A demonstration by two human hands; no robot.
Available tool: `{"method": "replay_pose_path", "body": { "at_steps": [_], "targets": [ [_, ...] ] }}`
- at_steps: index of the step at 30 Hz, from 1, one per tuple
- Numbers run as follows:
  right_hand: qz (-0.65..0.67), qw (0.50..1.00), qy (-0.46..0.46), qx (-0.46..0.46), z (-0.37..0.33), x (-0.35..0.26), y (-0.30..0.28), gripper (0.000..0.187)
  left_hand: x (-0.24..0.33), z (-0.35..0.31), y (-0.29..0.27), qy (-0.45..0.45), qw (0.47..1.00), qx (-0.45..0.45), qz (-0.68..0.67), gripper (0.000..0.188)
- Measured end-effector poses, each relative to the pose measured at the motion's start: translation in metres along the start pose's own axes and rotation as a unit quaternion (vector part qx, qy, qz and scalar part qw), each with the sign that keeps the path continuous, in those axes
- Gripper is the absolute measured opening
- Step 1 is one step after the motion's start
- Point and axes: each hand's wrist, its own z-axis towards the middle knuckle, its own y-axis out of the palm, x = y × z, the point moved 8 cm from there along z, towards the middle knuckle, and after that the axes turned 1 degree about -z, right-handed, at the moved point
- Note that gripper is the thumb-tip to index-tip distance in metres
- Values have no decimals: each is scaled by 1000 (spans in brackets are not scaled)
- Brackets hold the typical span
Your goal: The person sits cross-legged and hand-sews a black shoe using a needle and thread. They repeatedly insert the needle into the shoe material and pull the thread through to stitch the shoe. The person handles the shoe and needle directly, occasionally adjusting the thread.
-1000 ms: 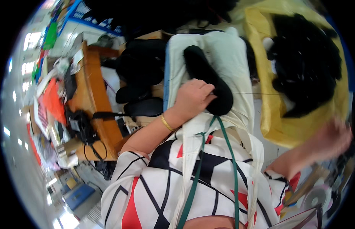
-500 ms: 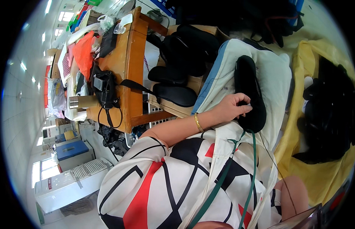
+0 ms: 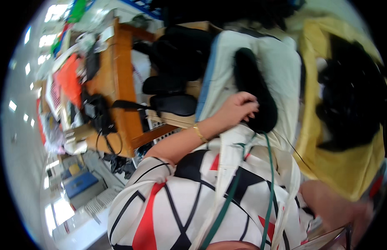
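Observation:
A black shoe-shaped piece (image 3: 256,91), soft and long, lies lengthwise on a white cushion (image 3: 281,62) in front of me. My left hand (image 3: 238,109) is at its near left edge, wrist in a gold bracelet, fingers curled and closed. Whatever those fingers pinch is too blurred to make out. From the piece's near end a thin dark thread (image 3: 294,149) runs down and right, toward my right arm. My right hand (image 3: 360,214) is far out at the lower right, smeared by motion, so its fingers cannot be read.
Green cords (image 3: 270,175) hang down my front. On the right, a yellow cloth (image 3: 308,137) bears a heap of black pieces (image 3: 351,91). More black shoe-shaped pieces (image 3: 173,104) lie to the left, beside a wooden table (image 3: 124,83) with a black bag (image 3: 99,112).
My right hand has come into sight at the lower right, with its arm extended outward. The left hand stays by the black piece, its fingers shifted toward its edge. The whole view has swung slightly.

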Motion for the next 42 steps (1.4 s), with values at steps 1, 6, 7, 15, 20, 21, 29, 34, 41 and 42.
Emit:
{"method": "replay_pose_path", "body": {
  "at_steps": [1, 6, 7, 15, 20, 21, 29, 34, 41, 42],
  "targets": [
    [-42, 997, 69, -4, -13, 35, -5, 15, -1, 2, 2, -27, 999, -9, -35, 21],
    [-86, 908, 409, 16, -110, 143, 34, 11, -15, 3, 0, -105, 979, -18, -176, 17],
    [-62, 868, 493, 9, -137, 143, 48, 10, -16, 4, -1, -112, 975, -21, -192, 17],
    [-5, 767, 483, -421, -241, 79, 184, 15, -21, 7, 1, -140, 957, -57, -247, 14],
    [-11, 773, 440, -457, -245, 77, 193, 16, -20, 6, 1, -145, 956, -56, -250, 12],
    [-12, 774, 438, -457, -244, 77, 194, 16, -20, 6, 2, -145, 956, -55, -251, 12],
    [-15, 769, 436, -468, -243, 77, 194, 17, -23, 6, 1, -145, 950, -56, -270, 13],
    [-13, 768, 434, -471, -242, 77, 195, 17, -23, 6, 1, -141, 954, -53, -258, 14],
    [32, 695, 550, -463, -257, 85, 190, 12, -23, 4, -1, -82, 976, -11, -203, 14],
    [41, 659, 595, -458, -262, 86, 189, 12, -23, 4, -3, -72, 980, -5, -187, 15]
  ]
}}
